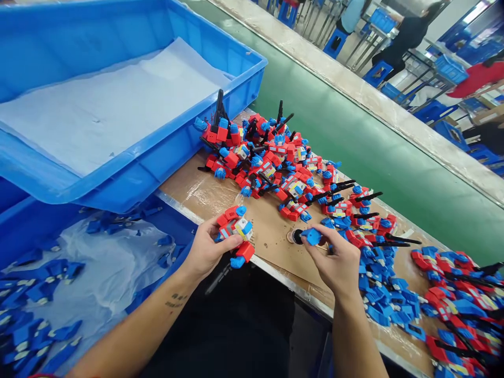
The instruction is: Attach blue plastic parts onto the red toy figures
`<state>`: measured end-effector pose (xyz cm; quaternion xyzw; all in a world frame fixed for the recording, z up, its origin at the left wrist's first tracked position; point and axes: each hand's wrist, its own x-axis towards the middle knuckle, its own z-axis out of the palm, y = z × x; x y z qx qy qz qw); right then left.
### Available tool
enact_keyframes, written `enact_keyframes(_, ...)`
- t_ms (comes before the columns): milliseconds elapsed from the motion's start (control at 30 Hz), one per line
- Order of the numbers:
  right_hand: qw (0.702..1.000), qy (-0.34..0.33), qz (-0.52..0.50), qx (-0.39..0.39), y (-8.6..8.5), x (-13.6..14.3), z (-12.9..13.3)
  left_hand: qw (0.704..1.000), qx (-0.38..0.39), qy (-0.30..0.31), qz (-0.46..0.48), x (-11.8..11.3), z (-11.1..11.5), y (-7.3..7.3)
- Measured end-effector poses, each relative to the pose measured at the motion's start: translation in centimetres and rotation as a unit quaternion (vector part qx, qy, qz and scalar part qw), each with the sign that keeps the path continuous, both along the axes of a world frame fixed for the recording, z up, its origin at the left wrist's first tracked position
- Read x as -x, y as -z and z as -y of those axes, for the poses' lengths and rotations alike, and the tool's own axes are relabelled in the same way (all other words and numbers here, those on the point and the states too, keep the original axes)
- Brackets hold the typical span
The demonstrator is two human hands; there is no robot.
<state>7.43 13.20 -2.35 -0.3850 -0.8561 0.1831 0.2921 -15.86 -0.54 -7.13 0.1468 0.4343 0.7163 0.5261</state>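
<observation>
My left hand (208, 247) is closed around a red and blue toy robot torso (241, 227), held over the front edge of the bench. Between the thumb and fingers of my right hand (334, 260) is a small blue plastic part (313, 236). That part is right beside a small round pot (295, 236) with something black inside, and whether they touch I cannot tell. Behind both hands lies a heap of similar toy robot torsos (271, 152), many with black rods sticking out. Loose blue parts (388, 286) are piled just right of my right hand.
A large blue bin (165, 173) lined with a white sheet stands at the left. Below it another bin holds several blue parts (35, 294). More toy torsos (464, 299) lie at the right. A green belt (354, 142) runs behind the bench; people sit farther back.
</observation>
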Motion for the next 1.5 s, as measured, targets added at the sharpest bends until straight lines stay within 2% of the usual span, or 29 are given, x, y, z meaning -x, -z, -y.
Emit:
enact_keyframes(100,0.988,0.078,-0.074,0.109,0.8,0.3,-0.6,1.0,-0.01,-0.005,-0.001,0.0,0.0,-0.1)
enact_keyframes(233,0.97,0.11,-0.097,0.193,1.2,0.8,-1.4,1.0,-0.016,0.015,-0.002,-0.2,0.0,0.0)
enact_keyframes(333,0.948,0.141,-0.179,0.221,0.3,0.7,-0.8,1.0,-0.015,0.025,0.008,-0.7,-0.1,-0.1)
enact_keyframes(433,0.901,0.164,-0.319,0.244,-1.0,0.9,1.3,0.997,-0.031,0.06,0.024,-1.6,-0.5,-0.3)
enact_keyframes(533,0.86,0.114,-0.402,0.293,-1.8,1.7,4.1,0.991,-0.057,0.115,0.024,-2.6,-1.1,-0.7)
enact_keyframes(633,0.842,0.054,-0.407,0.349,-1.5,2.8,6.1,0.986,-0.082,0.142,0.002,-3.4,-1.6,-1.1)
enact_keyframes(767,0.826,0.016,-0.411,0.385,-0.6,3.5,6.8,0.983,-0.097,0.157,-0.007,-4.0,-1.8,-1.4)
enact_keyframes(833,0.841,0.013,-0.395,0.369,-0.5,3.4,6.8,0.983,-0.091,0.157,-0.013,-4.1,-1.8,-1.7)
enact_keyframes(1000,0.941,0.007,-0.253,0.224,-1.6,2.4,7.4,0.985,-0.061,0.154,-0.055,-4.3,-1.7,-3.7)
enact_keyframes(1067,0.964,-0.008,-0.209,0.166,-1.8,1.9,7.9,0.982,-0.056,0.167,-0.071,-4.5,-1.7,-4.4)
enact_keyframes(1200,0.972,0.01,-0.196,0.131,-1.1,1.1,7.8,0.977,-0.032,0.197,-0.079,-5.4,-1.8,-4.8)
enact_keyframes(1300,0.984,0.003,-0.149,0.094,-0.5,-0.1,7.0,0.984,0.015,0.174,-0.042,-6.5,-2.2,-4.7)
enact_keyframes(1400,0.992,0.014,-0.12,-0.04,-0.7,-1.5,7.0,0.992,0.037,0.118,0.023,-8.0,-2.8,-5.0)
enact_keyframes(1500,0.983,-0.025,-0.108,-0.147,-0.8,-2.0,7.9,0.995,0.057,0.085,0.023,-10.1,-3.5,-5.4)
